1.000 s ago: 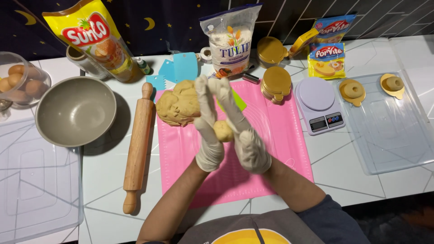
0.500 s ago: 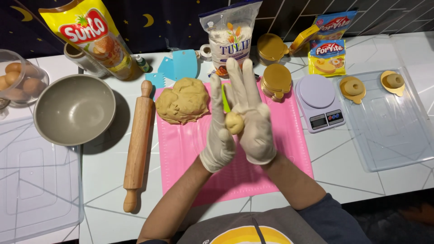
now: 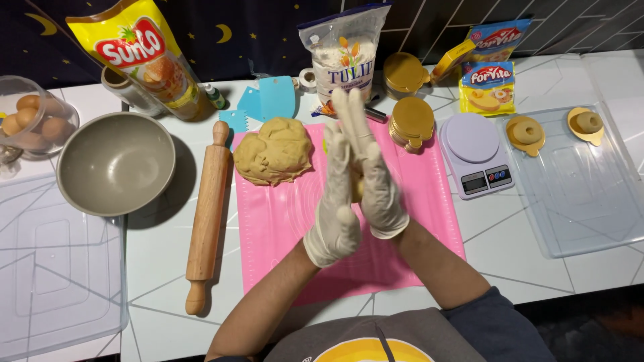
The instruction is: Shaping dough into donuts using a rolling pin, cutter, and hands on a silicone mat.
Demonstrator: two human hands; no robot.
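Now: gloved left hand (image 3: 333, 201), right hand (image 3: 373, 175) pressing dough piece (image 3: 356, 186) (mostly hidden).

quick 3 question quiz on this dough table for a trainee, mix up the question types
1. True or false: the left hand and right hand are pressed palm to palm over the pink mat.
2. What lies directly left of the mat? A) rolling pin B) digital scale C) egg bowl
3. What sits on the mat's upper left part?

Key
1. True; a small piece of dough barely shows between the gloves.
2. A
3. The large dough lump.
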